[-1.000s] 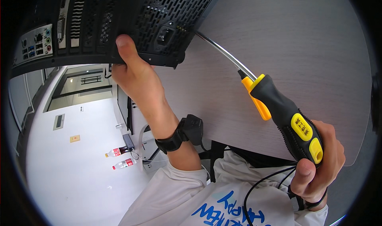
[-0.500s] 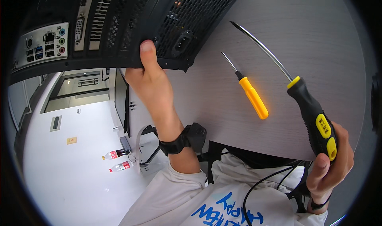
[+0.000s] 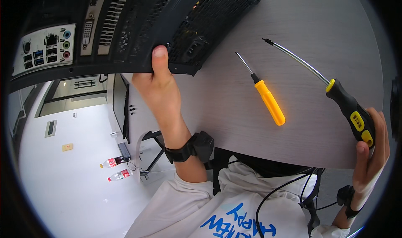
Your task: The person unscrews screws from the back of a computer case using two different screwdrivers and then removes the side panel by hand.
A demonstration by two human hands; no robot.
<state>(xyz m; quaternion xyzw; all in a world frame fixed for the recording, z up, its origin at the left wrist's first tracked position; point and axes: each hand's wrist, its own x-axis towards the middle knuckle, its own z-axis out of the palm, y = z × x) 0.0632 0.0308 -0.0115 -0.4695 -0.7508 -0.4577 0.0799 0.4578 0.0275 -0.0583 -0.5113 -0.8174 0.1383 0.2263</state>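
Computer case (image 3: pixel 142 32) fills my feed from ten o'clock round to twelve, its dark back side facing the camera. At ten o'clock, near the rim of my view, I see its port panel (image 3: pixel 62 62); the power socket (image 3: pixel 193 49) sits nearer twelve.

From my remote seat I have the left hand (image 3: pixel 158 87) at ten o'clock, just off centre, clasping the lower edge of the case. Its thumb presses flat on the back, while the fingers go out of sight beneath (how far they curl around, I cannot tell). A black strap (image 3: pixel 178 155) circles that wrist.

Out between three and four o'clock I have the right hand (image 3: pixel 378 148) wrapped around the handle end of a black screwdriver (image 3: pixel 341 97). Its shaft points between ten and eleven, and the tip is apart from the case; I cannot tell whether it touches the table (image 3: pixel 226 116).

Closer to centre, at two o'clock, a yellow screwdriver (image 3: pixel 271 104) lies on the table, blade toward eleven and handle toward five. At eight o'clock I make out two bottles (image 3: pixel 120 175) with red labels, and a pale shirt (image 3: pixel 180 206) spreads around six.
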